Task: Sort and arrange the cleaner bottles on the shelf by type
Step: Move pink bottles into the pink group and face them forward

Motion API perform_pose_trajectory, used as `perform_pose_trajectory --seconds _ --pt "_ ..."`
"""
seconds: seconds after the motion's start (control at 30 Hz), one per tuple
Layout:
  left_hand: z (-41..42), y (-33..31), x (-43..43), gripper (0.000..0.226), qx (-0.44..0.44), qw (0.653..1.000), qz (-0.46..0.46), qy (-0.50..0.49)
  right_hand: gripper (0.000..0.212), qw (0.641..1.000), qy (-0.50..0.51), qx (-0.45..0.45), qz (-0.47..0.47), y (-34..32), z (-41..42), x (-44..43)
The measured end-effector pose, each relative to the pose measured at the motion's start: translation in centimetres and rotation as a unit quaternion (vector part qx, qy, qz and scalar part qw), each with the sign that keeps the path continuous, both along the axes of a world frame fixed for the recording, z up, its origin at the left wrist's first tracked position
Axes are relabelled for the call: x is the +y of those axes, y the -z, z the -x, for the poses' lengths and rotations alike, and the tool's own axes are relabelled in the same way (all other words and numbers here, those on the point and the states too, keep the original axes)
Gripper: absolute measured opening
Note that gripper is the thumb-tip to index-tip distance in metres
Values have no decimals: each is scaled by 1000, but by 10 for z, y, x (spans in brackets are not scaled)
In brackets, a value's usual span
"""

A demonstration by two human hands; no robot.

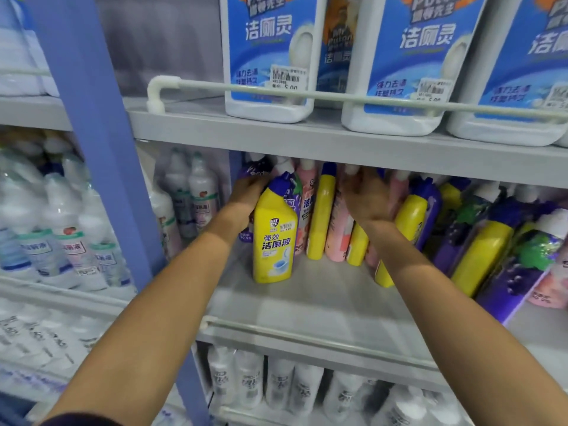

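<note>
On the middle shelf [307,305] stand mixed cleaner bottles. A yellow bottle with a blue cap [273,238] stands upright at the front left. My left hand [249,195] reaches behind it and grips a purple bottle [255,172] at the shelf's left end. My right hand [365,195] rests with spread fingers against a pink bottle [339,238] and the bottles behind it. Another upright yellow bottle [321,213] stands between my hands. To the right, yellow [479,256], purple [516,281] and pink [550,290] bottles lean leftward in a jumble.
Large white jugs with blue labels [270,56] fill the upper shelf behind a white rail [307,95]. A blue upright post [101,133] divides the shelving. Clear bottles [61,241] sit in the left bay, white bottles [276,385] on the shelf below.
</note>
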State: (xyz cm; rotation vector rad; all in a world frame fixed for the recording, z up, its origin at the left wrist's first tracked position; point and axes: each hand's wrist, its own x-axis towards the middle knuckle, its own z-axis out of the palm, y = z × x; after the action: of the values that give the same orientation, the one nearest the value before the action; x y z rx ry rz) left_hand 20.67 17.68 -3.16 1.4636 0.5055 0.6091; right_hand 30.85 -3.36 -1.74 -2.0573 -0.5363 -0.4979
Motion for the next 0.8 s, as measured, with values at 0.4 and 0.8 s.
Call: perform_pose_trajectory --seconds 0.4,0.8 --pt "-16 -10 21 84 52 998 -17 -38 66 994 60 -18 92 29 -8 12" --pt "-18 -17 15 45 64 991 -108 -43 54 988 63 -51 134 18 8 -4"
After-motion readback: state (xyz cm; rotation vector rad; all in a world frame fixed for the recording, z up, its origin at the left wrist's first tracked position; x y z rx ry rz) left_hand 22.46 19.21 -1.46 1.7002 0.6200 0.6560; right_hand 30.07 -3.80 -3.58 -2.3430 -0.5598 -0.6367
